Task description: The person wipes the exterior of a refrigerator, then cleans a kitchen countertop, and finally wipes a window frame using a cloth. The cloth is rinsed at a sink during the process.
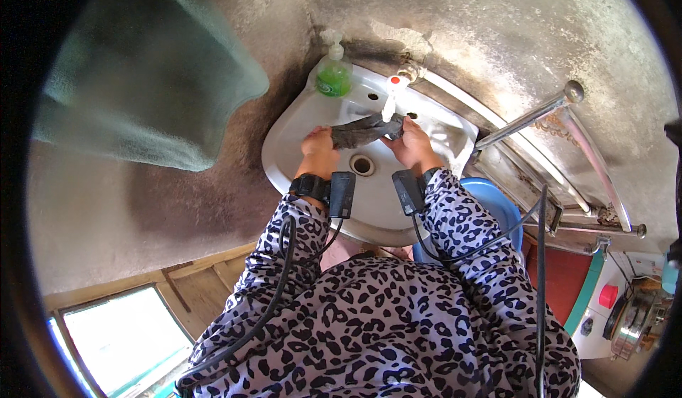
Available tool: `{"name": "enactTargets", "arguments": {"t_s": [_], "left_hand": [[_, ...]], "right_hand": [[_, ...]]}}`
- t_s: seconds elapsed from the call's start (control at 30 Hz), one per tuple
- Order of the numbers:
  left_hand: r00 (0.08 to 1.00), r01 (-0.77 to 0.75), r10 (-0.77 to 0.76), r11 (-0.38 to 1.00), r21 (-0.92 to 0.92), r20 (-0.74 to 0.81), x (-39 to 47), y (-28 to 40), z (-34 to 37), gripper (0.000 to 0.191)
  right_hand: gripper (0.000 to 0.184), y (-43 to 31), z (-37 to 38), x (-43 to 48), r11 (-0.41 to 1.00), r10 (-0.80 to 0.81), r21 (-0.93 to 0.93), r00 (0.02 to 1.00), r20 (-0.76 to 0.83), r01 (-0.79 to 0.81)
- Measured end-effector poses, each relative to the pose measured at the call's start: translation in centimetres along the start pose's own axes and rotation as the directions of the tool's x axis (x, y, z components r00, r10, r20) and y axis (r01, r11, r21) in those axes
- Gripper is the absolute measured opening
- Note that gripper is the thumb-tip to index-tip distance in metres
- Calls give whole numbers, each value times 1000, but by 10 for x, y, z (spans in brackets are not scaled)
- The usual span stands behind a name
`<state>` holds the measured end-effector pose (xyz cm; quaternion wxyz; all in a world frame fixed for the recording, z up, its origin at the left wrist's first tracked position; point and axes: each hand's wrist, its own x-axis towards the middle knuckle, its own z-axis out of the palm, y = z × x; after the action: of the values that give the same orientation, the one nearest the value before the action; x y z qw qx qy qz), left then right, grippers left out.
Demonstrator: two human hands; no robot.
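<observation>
A dark grey cloth [358, 132] is stretched between my two hands, over the basin of a white ceramic sink [298, 147]. My left hand [318, 147] grips its left end. At its other end, just below the spout, my right hand [413, 143] holds the cloth. The white plastic tap [390, 99] with a red dot on top points down onto the cloth; whether water runs from it I cannot tell. Below the cloth shows the round drain hole [362, 165]. A pump bottle of green liquid soap [334, 73] stands on the sink's back left corner.
A green towel [160, 78] hangs at the upper left. Right of the sink are a metal rack [522, 118] against the wall and a white pipe [479, 107]. A blue plastic basin [493, 201] sits low beside my right forearm. Black cables run along both sleeves.
</observation>
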<state>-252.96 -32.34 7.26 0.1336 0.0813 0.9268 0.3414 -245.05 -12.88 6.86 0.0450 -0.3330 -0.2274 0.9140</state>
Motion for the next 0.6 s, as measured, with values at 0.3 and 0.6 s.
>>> {"name": "enactTargets", "arguments": {"t_s": [0.3,0.6], "left_hand": [[864,-443,455,891,-101,217,-18,41,45,44],[941,-307,274,938,160,197,1,25,61,48]], "right_hand": [[32,1,-9,0,986,36,-165,998,60,-26],[34,-5,-20,8,577,-218,-815,951,-218,-55]]}}
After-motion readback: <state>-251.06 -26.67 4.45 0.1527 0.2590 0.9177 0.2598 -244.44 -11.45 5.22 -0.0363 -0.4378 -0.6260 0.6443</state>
